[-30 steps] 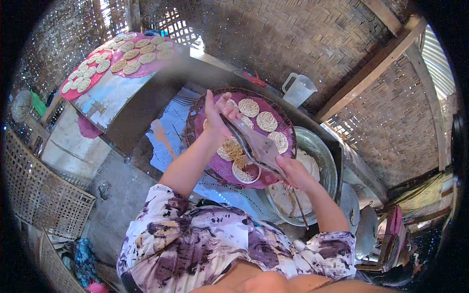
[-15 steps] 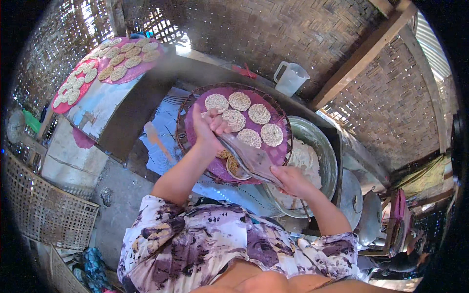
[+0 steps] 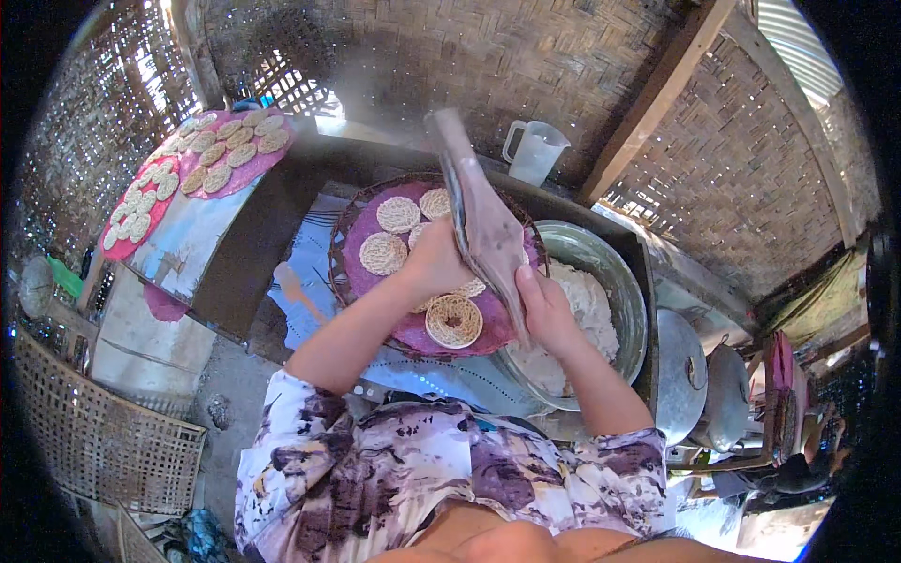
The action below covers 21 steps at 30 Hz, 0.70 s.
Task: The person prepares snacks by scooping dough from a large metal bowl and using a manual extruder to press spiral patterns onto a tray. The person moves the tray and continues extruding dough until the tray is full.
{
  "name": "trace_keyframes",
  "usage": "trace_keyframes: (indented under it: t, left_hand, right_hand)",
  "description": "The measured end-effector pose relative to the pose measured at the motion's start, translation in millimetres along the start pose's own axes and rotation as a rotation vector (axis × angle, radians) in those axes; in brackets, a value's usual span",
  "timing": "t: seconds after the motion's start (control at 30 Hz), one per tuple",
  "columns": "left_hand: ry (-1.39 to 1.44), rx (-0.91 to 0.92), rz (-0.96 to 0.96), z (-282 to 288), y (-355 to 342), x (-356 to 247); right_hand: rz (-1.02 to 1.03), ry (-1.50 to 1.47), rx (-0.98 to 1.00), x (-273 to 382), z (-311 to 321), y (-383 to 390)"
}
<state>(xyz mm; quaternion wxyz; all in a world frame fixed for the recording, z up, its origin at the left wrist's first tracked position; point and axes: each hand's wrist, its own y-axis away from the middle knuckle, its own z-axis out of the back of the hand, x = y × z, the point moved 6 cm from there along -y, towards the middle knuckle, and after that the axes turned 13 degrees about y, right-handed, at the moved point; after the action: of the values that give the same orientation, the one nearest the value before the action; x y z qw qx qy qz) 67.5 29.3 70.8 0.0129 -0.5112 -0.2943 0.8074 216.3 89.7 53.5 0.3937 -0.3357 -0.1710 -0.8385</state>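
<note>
Over the work area I hold a long, flat, pale brown tool (image 3: 493, 220) with a wide middle, narrow ends and a dark edge, like a two-layered paddle or press. My left hand (image 3: 437, 266) is closed against its left edge, fingers partly hidden. My right hand (image 3: 546, 310) grips its lower right side, thumb on the face. Just below sits a small round mould (image 3: 453, 322) with a ring of noodle-like strands. Round strand cakes (image 3: 383, 253) lie on a purple sheet (image 3: 359, 235) over a round woven tray (image 3: 335, 267), some behind the tool and my left hand.
A metal basin (image 3: 631, 310) of white dough (image 3: 589, 305) stands right of the tray. A plastic jug (image 3: 537, 152) is behind. More cakes (image 3: 214, 153) lie at the far left. A pale spatula (image 3: 296, 286) is on blue cloth. Lidded pots (image 3: 678, 375) stand at right.
The tool has swung from slanting over the mould to nearly upright, its upper end raised. My left hand turned and lowered onto its edge. The strand ring in the mould now shows fully.
</note>
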Motion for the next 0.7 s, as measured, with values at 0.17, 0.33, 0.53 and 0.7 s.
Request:
trace_keyframes:
  t: [0.17,0.33,0.53,0.7]
  left_hand:
    - [-0.546,-0.015,-0.388,-16,-24,-77]
    - [-0.596,0.488,-0.137,-54,-49,-105]
    - [-0.714,0.859,-0.184,-64,-23,-130]
    - [-0.584,0.536,-0.314,-26,-42,-114]
  right_hand:
    - [0.550,0.282,-0.568,82,85,7]
    - [0.731,0.830,-0.911,131,107,65]
    - [0.458,0.143,-0.318,98,106,96]
    - [0.118,-0.034,-0.709,15,189,132]
